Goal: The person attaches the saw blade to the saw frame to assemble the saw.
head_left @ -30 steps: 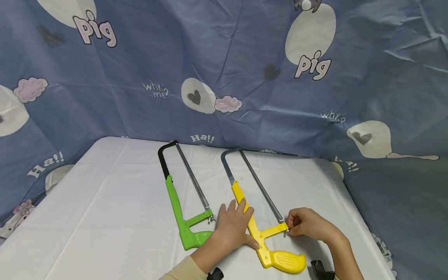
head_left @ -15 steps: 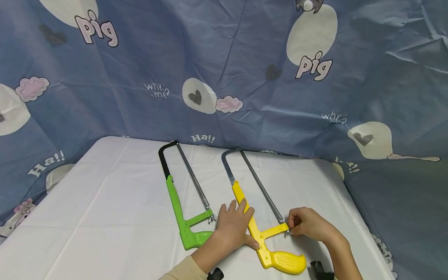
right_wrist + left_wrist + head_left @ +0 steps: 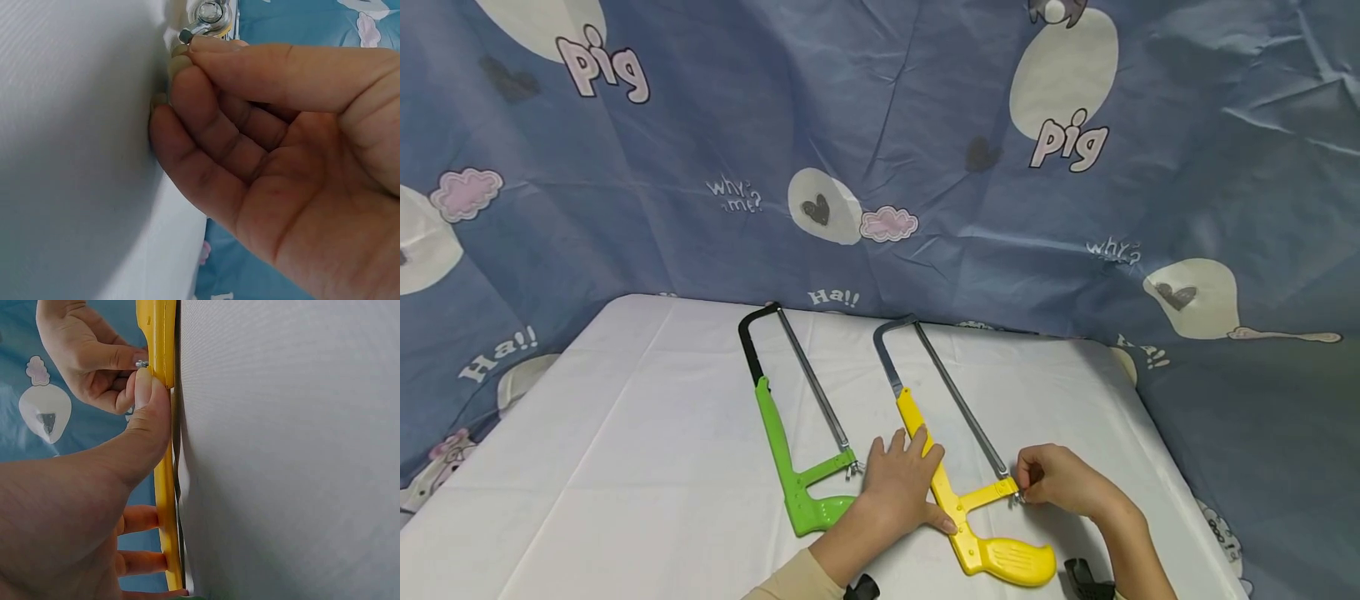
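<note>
A hacksaw with a yellow handle and frame [image 3: 1015, 560] lies flat on the white-covered table. My left hand [image 3: 901, 485] rests on it with spread fingers; thumb and fingertips press along the yellow frame, as the left wrist view also shows. At the end of the frame's cross arm, my right hand [image 3: 1063, 481] pinches a small metal wing nut [image 3: 212, 11] between thumb and fingers. The fingertips partly cover the nut. The saw's blade [image 3: 962, 400] runs from there to the grey front bow.
A second hacksaw with a green handle [image 3: 805, 504] and black bow lies left of the yellow one, partly behind my left forearm. The white tablecloth [image 3: 625, 467] reaches back to a blue printed curtain [image 3: 737, 150] behind and beside the table.
The right fingers shift very slightly at the wing nut. Both saws and my left hand stay where they were.
</note>
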Demonstrator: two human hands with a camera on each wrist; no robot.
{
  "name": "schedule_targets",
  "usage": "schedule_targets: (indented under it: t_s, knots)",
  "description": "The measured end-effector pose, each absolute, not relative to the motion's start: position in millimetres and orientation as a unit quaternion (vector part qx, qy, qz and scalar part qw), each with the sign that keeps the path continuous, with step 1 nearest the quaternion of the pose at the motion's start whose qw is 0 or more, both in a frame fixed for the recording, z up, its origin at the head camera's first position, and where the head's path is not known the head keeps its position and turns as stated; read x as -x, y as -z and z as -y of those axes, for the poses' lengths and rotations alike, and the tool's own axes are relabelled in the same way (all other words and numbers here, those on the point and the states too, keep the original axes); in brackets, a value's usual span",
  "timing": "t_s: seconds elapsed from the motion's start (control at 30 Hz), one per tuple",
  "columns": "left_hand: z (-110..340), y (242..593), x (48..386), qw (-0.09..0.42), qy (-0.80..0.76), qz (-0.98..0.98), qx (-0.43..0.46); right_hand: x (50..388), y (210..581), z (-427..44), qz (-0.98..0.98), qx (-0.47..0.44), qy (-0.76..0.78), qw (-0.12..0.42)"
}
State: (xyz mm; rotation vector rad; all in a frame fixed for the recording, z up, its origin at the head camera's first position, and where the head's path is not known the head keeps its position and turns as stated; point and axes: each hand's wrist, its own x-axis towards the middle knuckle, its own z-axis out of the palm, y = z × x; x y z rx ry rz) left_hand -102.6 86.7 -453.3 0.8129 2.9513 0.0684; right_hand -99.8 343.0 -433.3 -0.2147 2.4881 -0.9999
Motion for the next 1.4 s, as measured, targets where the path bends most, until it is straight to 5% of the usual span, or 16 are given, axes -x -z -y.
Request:
schedule_targets:
  t_s: [1.4]
  knots:
    - [-87.2,451.9,102.1,0.035,-0.013,-0.963,-0.266,101.2,430.5,-349.2,-0.862,0.090,0.419,0.272]
